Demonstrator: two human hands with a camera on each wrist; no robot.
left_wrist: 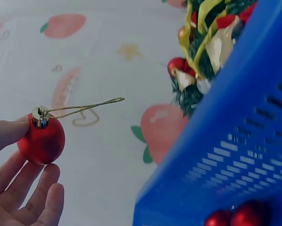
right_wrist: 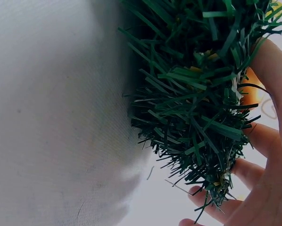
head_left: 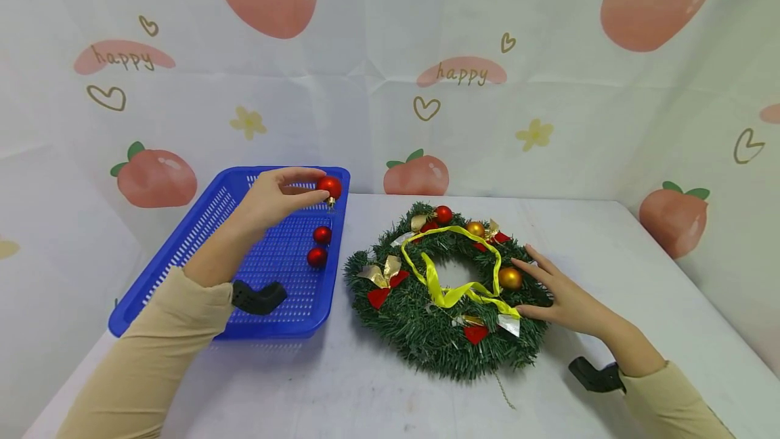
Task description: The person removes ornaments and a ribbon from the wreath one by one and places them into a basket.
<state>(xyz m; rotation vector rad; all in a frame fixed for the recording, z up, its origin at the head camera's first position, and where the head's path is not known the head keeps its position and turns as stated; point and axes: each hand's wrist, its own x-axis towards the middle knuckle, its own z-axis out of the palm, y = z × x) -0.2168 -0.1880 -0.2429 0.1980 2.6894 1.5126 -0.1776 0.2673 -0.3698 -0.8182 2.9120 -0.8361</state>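
My left hand (head_left: 272, 196) pinches a red Christmas ball (head_left: 330, 187) between thumb and fingers above the right rim of the blue basket (head_left: 268, 332). In the left wrist view, the ball's gold cap and hanging loop stick out freely. A green wreath (head_left: 426, 330) lies on the table, decorated with bows, red and gold balls and a loose yellow ribbon (head_left: 447, 298). My right hand (head_left: 569, 297) rests on the wreath's right edge with fingers spread, beside a gold ball (head_left: 510, 278). The right wrist view shows its fingers along the green bristles (right_wrist: 193, 94).
Two red balls (head_left: 317, 257) lie inside the basket near its right wall. A white tablecloth (head_left: 646, 290) covers the table, and a fruit-printed curtain (head_left: 475, 120) hangs behind. A thin cord (head_left: 504, 391) trails from the wreath's front.
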